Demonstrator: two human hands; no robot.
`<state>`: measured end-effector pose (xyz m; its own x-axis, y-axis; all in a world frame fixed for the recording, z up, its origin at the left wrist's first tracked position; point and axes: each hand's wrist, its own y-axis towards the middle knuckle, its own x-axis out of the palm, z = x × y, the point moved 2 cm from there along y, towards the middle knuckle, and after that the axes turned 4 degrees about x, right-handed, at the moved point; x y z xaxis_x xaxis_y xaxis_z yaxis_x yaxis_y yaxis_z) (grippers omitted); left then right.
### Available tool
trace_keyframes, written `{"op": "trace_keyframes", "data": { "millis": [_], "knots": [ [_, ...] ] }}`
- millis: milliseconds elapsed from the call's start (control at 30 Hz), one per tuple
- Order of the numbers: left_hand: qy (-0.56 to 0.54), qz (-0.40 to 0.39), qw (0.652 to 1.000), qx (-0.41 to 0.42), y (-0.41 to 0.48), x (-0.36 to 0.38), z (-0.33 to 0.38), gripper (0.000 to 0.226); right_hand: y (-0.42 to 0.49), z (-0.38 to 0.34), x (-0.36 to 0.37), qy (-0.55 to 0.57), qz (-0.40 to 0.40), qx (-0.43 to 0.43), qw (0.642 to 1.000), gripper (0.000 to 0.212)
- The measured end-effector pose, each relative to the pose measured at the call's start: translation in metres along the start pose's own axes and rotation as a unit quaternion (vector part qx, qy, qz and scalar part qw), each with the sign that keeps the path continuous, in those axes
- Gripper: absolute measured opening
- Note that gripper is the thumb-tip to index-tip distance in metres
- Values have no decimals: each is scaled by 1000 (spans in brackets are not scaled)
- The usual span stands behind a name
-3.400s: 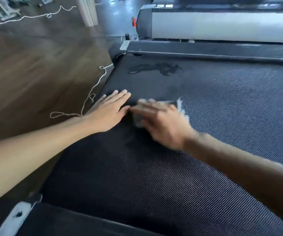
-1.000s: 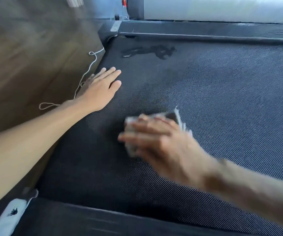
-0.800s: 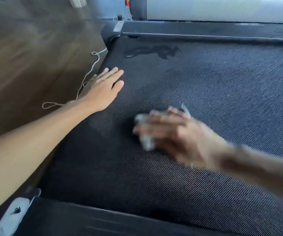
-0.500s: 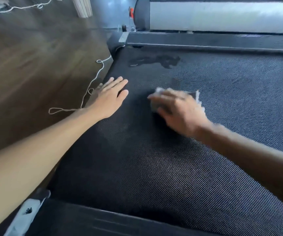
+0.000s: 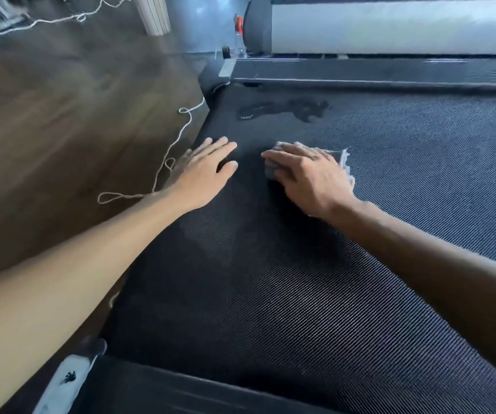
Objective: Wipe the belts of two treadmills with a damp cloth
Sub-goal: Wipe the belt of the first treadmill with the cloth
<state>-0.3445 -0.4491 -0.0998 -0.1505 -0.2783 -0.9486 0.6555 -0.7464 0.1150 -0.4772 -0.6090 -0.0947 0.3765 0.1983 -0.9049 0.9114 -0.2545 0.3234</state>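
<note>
**Two hands, one cloth, one belt**

My right hand [image 5: 309,177], fingers nearly straight, presses one frayed grey cloth [image 5: 343,159] onto the black ribbed treadmill belt [image 5: 300,294]. Just beside, my left hand [image 5: 203,174] lies flat, fingers extended, at the belt's edge. One dark wet patch [image 5: 296,109] lies beyond; one white cord [image 5: 169,152] trails alongside.

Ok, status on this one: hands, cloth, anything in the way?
Left hand flat on the belt, by its left edge. Right hand pressing the cloth onto the belt. Wet patch ahead; white cord on the floor, off the belt.
</note>
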Motion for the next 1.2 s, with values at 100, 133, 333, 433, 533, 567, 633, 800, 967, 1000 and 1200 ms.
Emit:
{"op": "trace_keyframes", "data": {
  "millis": [100, 133, 333, 433, 533, 567, 633, 800, 967, 1000, 1200],
  "knots": [
    [-44, -13, 999, 28, 4, -2, -9, 46, -35, -60, 9, 39, -12, -79, 996, 42],
    [-55, -19, 998, 30, 4, -3, -11, 45, -61, -83, 5, 64, -28, -128, 989, 41],
    [-36, -25, 999, 30, 0, -2, -12, 46, -129, -74, -42, 125, -142, -283, 940, 37],
    [-36, -18, 999, 25, 0, -2, -11, 46, -72, -13, -39, 74, -82, -178, 978, 35],
    [-20, -19, 999, 25, -1, -3, -11, 46, -11, 35, -23, 32, -24, 5, 999, 38],
    [-17, -19, 999, 24, -1, -3, -10, 46, 5, 39, -16, 20, -15, 50, 998, 38],
    [-12, -21, 999, 20, 0, -3, -10, 46, 17, 21, -6, 3, -6, 64, 998, 38],
    [1, -26, 1000, -9, 17, 0, -9, 50, -60, -46, -8, 85, -56, -149, 984, 37],
    [38, -20, 998, -37, 52, 10, -4, 55, -64, -9, -27, 83, -93, -187, 974, 40],
    [43, -20, 998, -41, 57, 12, -4, 56, -48, 9, -27, 78, -84, -166, 979, 40],
    [63, 2, 997, -44, 61, 17, -4, 55, 68, 112, -19, -4, -6, 117, 993, 35]
  ]
}}
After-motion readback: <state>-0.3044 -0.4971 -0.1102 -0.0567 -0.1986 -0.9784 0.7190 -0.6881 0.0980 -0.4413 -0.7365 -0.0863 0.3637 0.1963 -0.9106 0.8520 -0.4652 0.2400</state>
